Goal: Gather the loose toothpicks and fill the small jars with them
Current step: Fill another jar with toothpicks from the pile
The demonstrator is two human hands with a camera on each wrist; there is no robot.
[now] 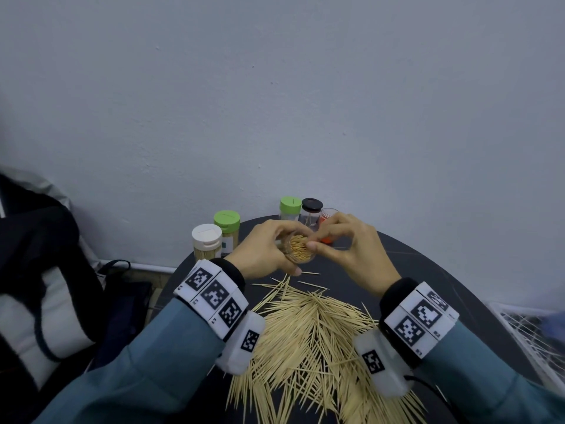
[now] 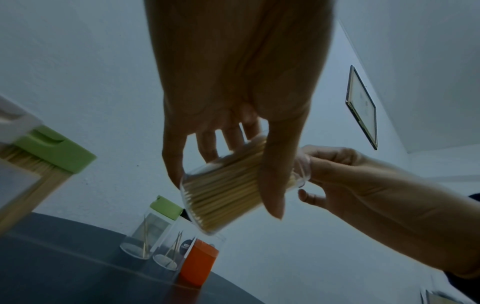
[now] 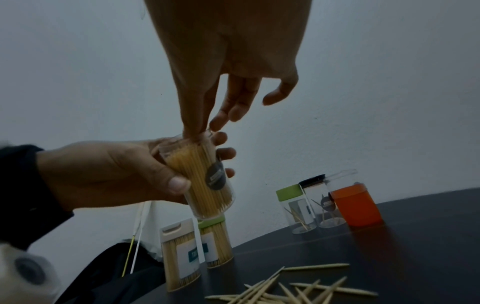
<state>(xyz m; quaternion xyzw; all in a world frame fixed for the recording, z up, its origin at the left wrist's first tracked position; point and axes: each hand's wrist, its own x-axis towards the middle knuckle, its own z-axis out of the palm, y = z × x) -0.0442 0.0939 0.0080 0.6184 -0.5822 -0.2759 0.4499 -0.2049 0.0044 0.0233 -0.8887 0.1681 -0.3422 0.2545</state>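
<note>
Both hands meet above the loose toothpicks (image 1: 308,338) on the dark worktop (image 1: 428,270): left hand (image 1: 263,249) grips a packed clear jar (image 3: 201,179), right hand (image 1: 351,249) pinching at its mouth.

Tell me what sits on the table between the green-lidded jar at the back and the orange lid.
In the right wrist view, a black-lidded jar stands between the green-lidded jar and the orange lid.

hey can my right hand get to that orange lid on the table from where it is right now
Probably yes. The right hand is at the mouth of the jar held by the left hand; the orange lid stands just beyond it, nothing between.
</note>
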